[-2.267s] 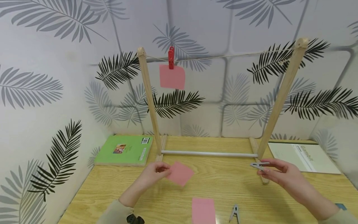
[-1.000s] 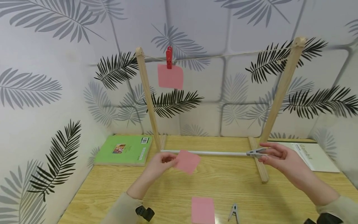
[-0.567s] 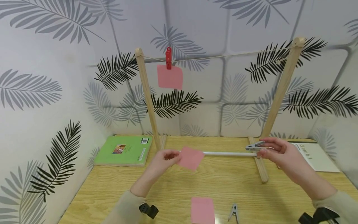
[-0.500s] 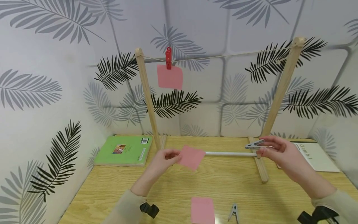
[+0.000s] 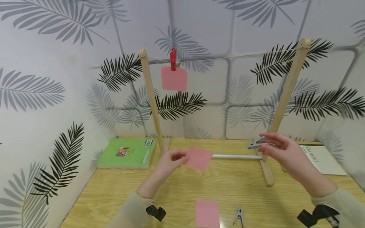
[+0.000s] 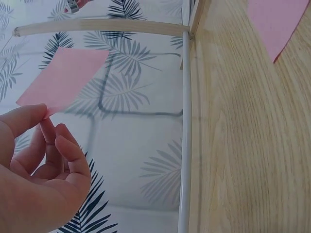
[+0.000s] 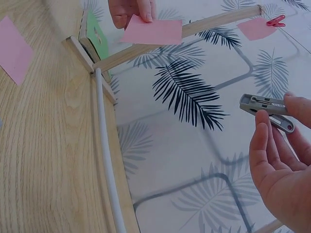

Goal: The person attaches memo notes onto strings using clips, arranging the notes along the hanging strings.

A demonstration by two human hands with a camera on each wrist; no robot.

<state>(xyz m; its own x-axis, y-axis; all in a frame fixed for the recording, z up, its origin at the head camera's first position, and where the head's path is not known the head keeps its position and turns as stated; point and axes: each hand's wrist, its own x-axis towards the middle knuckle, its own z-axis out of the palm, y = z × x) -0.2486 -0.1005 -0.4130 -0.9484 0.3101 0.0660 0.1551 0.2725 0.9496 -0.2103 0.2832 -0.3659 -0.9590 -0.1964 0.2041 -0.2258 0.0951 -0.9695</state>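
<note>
My left hand [image 5: 172, 161] pinches a pink paper square [image 5: 199, 157] by one corner, between thumb and forefinger, above the table. In the left wrist view the paper [image 6: 65, 77] stands out past the fingertips. My right hand [image 5: 291, 158] holds a grey clothespin [image 5: 256, 143] by its handle end, in front of the right post; the right wrist view shows the clothespin [image 7: 265, 110] between thumb and fingers. Another pink square [image 5: 207, 213] lies on the table, with a second grey clothespin [image 5: 239, 216] to its right.
A wooden frame with a right post [image 5: 289, 88] and left post [image 5: 151, 98] carries a string [image 5: 228, 57]. From it a red clothespin [image 5: 173, 59] hangs a pink square [image 5: 174, 79]. A green book [image 5: 126, 152] lies left, a notebook [image 5: 325, 160] right, a white bar [image 5: 236, 156] low between.
The left hand has lifted the pink square up and to the right. My right hand has raised the grey clothespin from table height toward the frame, slightly leftward.
</note>
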